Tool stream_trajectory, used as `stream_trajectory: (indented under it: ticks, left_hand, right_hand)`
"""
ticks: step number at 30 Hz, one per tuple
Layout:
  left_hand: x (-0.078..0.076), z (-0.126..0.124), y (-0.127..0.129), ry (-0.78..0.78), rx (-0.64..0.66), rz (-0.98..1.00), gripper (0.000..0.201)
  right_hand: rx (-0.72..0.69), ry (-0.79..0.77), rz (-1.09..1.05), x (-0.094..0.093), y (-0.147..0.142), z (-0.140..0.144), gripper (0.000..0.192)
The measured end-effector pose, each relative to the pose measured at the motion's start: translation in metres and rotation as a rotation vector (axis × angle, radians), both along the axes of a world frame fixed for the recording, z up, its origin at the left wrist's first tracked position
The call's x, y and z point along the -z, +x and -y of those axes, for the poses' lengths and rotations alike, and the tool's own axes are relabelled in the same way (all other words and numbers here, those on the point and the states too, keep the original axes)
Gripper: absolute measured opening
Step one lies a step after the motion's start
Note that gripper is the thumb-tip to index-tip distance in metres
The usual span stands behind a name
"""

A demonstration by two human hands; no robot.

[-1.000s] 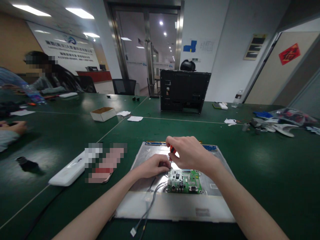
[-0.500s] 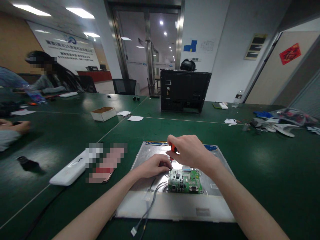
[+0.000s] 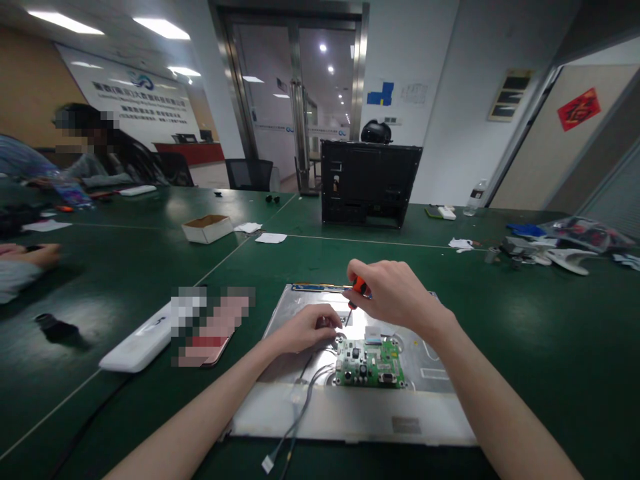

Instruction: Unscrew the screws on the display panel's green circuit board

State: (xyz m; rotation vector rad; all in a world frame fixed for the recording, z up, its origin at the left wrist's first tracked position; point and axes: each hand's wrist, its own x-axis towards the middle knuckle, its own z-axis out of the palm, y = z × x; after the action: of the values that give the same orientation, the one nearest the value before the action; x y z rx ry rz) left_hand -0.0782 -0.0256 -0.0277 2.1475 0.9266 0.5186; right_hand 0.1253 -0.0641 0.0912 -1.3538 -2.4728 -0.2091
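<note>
- Your right hand is closed round the screwdriver, its tip above the green circuit board on the metal panel.
- Your left hand pinches beside the board's corner; what it holds is hidden.
- A slipping tip could scratch the board.

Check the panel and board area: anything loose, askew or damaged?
Nothing looks damaged. The green circuit board lies flat on the metal panel. Only oddity: the cables trail off the panel's near edge, white connector unplugged.
</note>
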Motion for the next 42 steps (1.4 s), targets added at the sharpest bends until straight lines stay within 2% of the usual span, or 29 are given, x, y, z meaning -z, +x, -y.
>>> stream_trajectory:
  ticks: [3, 6, 10, 19, 27, 32, 36, 39, 42]
  left_hand:
    - [0.005, -0.003, -0.002, 0.133, -0.108, -0.011, 0.013]
    - [0.009, -0.005, -0.002, 0.251, -0.142, -0.036, 0.019]
    - [0.011, -0.005, -0.002, 0.348, -0.117, -0.102, 0.021]
    - [0.007, -0.001, 0.003, 0.434, -0.043, -0.166, 0.014]
    - [0.008, 0.0, 0.006, 0.379, -0.091, -0.157, 0.008]
    - [-0.005, 0.002, 0.003, 0.288, -0.088, -0.168, 0.01]
    - [-0.018, 0.005, 0.0, 0.297, -0.096, -0.178, 0.011]
    - [-0.026, 0.017, 0.0, 0.336, -0.092, -0.205, 0.012]
    - [-0.029, 0.04, 0.001, 0.312, -0.058, -0.225, 0.01]
  right_hand:
    - [0.017, 0.01, 0.002, -0.003, 0.003, -0.001, 0.018]
    - [0.026, 0.014, -0.002, -0.004, 0.005, -0.001, 0.02]
    - [0.027, 0.01, -0.002, -0.004, 0.005, -0.001, 0.019]
    - [0.005, 0.004, 0.016, -0.001, 0.0, 0.001, 0.017]
    - [-0.018, -0.02, 0.056, 0.001, -0.005, 0.004, 0.014]
    - [-0.032, -0.03, 0.048, -0.004, -0.001, 0.008, 0.013]
    - [-0.019, -0.01, 0.065, -0.01, 0.004, 0.013, 0.014]
    - [-0.024, -0.007, 0.064, -0.014, 0.008, 0.016, 0.015]
    - [-0.039, -0.013, 0.047, -0.017, 0.011, 0.018, 0.015]
